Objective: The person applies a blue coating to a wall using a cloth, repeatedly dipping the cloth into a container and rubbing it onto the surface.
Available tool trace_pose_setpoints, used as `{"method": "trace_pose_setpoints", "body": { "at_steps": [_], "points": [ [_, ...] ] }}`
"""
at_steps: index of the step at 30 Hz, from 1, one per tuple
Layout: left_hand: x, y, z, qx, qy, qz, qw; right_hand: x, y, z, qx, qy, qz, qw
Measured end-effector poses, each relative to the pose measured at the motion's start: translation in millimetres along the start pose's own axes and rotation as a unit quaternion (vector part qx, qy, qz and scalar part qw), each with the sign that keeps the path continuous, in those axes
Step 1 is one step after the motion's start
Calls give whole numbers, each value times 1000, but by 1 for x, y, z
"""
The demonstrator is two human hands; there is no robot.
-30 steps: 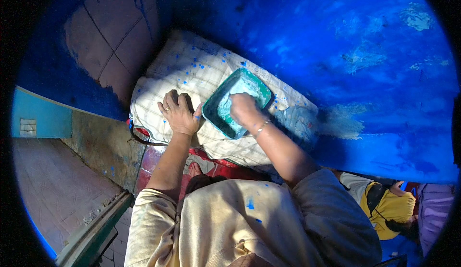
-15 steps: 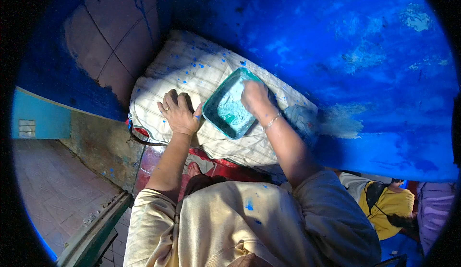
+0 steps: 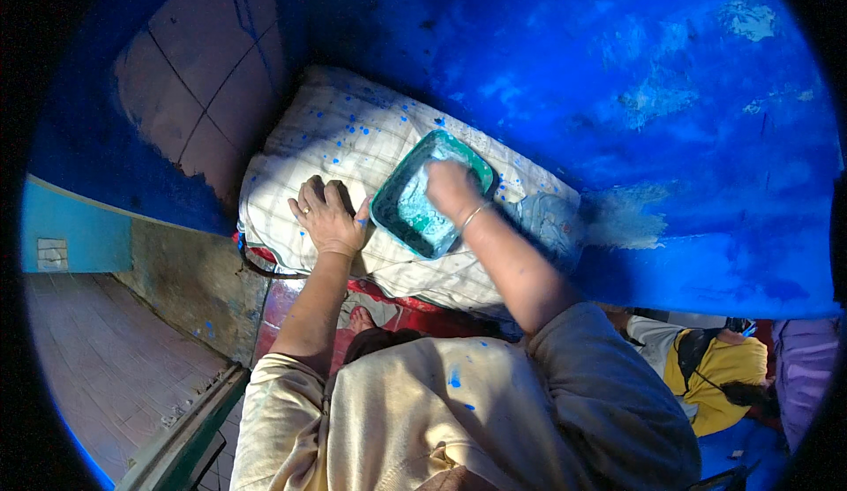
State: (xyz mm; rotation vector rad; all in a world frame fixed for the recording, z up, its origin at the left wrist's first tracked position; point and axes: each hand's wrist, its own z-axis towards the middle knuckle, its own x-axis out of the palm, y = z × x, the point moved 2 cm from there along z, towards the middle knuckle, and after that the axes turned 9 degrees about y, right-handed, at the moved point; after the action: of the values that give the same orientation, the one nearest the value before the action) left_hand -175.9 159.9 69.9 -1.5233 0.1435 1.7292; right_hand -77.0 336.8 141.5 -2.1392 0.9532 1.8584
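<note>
A rectangular green tub (image 3: pixel 388 198) with rounded corners sits on a pale checked cloth (image 3: pixel 296 151) spattered with blue spots. Wet, whitish-blue stuff (image 3: pixel 411 202) coats its inside. My right hand (image 3: pixel 452 189) reaches into the tub from the right, fingers curled together and slightly blurred. Whatever those fingers grip, if anything, is hidden beneath them. Left of the tub, my left hand (image 3: pixel 330 224) rests palm down on the cloth, fingers spread, thumb close to the tub's side. A ring shows on one finger.
A blue wall (image 3: pixel 547 67) with pale patches rises behind. A crumpled blue-grey cloth (image 3: pixel 545 219) lies right of the tub. Pinkish tiles (image 3: pixel 190 76) show on the left wall. At lower right is a person in yellow (image 3: pixel 728 372), beside purple fabric (image 3: pixel 807 376).
My right hand has shifted left and slightly down inside the tub. My left hand stays on the cloth. The whole view has tilted a little.
</note>
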Motion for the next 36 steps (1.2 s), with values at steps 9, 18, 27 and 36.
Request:
{"method": "trace_pose_setpoints", "body": {
  "at_steps": [9,18,27,36],
  "points": [
    [-3,-3,1,-8,8,-6,1000,0,-54,-14,18,47,265,963],
    [-3,-3,-2,-12,18,-7,1000,-83,-50,-53,-35,155,862,482],
    [-10,-4,-1,-15,-15,-16,1000,-261,-60,-88,-207,-114,758,609],
    [-5,-3,-1,-21,7,-17,1000,-469,-50,-111,-260,-648,131,704]
  ]
}}
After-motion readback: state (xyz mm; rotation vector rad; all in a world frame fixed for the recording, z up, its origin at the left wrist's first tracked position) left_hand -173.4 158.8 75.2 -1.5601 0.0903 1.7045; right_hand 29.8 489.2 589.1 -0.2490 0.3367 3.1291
